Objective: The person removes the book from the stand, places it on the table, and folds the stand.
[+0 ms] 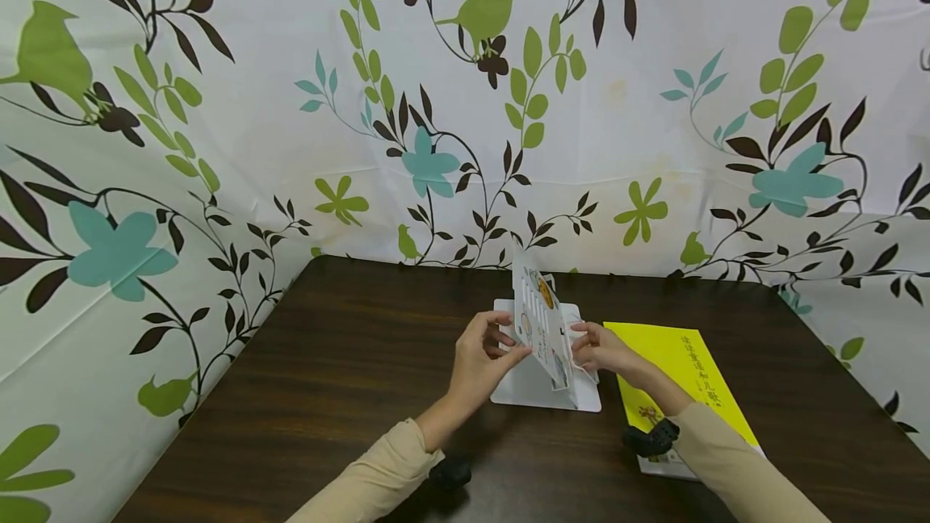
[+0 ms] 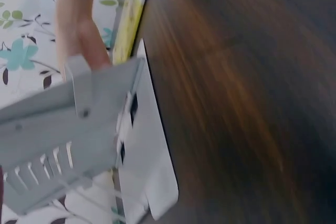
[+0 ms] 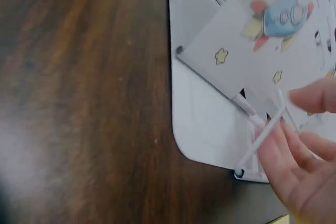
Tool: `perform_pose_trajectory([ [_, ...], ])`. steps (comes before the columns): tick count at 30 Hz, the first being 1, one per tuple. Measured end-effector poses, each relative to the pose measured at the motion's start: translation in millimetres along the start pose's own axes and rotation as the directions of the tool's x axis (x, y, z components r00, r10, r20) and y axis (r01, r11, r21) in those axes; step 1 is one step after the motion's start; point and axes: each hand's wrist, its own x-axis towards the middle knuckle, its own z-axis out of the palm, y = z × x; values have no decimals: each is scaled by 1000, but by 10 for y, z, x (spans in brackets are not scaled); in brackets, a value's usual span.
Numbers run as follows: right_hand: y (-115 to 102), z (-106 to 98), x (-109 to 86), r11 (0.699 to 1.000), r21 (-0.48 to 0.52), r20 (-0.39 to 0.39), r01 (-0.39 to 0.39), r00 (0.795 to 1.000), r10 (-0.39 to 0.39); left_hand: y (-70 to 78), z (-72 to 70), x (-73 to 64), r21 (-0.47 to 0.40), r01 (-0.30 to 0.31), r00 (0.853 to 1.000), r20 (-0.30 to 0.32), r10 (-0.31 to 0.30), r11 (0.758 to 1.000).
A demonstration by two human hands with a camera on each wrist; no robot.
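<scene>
A white book stand stands on the table, its slotted back panel (image 1: 541, 329) tilted up from a flat base plate (image 1: 523, 395). Cartoon pictures, including a rocket (image 3: 286, 17), decorate the panel's front. My left hand (image 1: 481, 355) pinches the panel's near left side; in the left wrist view the grey panel (image 2: 47, 129) with slots fills the left. On the other side, my right hand (image 1: 606, 347) has its thumb and fingers around a thin white support rod (image 3: 262, 139) at the stand's back. The right fingertips are partly hidden by the stand in the head view.
A yellow book (image 1: 676, 361) lies on the dark wooden table (image 1: 349, 378) just right of the stand, beneath the right forearm. Patterned cloth (image 1: 465, 103) with birds and leaves hangs behind the table. Black straps (image 1: 650, 438) sit at the wrists.
</scene>
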Motion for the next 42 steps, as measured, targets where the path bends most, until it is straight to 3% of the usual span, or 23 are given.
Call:
perform_pose_trajectory([
  [3,-58,16,-84,991,-104,-72,86,993,-94,-133,-97,12,43,54,996,62,-57,998],
  [6,-149,60,-195,975,-156,-112,161,977,-179,-429,-180,4,133,112,985,117,-128,985],
  [9,-222,129,-299,960,-144,-109,241,960,-257,-735,-236,-8,216,153,969,158,-190,964],
  [12,-261,213,-379,941,-116,-109,317,938,-330,-874,-262,1,273,204,935,230,-270,940],
  [17,-301,334,-426,908,-92,-112,410,901,-418,-1001,-229,7,333,237,850,384,-361,913],
  [20,-322,379,-404,894,-102,-109,436,888,-446,-1056,-200,8,330,249,820,428,-379,911],
  [27,-347,390,-340,896,-151,-89,417,897,-432,-1119,-115,28,326,265,811,433,-393,907],
  [33,-333,369,-322,881,-184,-66,435,889,-452,-1087,-74,18,348,280,796,438,-419,895],
  [42,-308,373,-300,859,-202,-41,470,873,-487,-1084,-60,-18,344,294,808,409,-424,892],
])
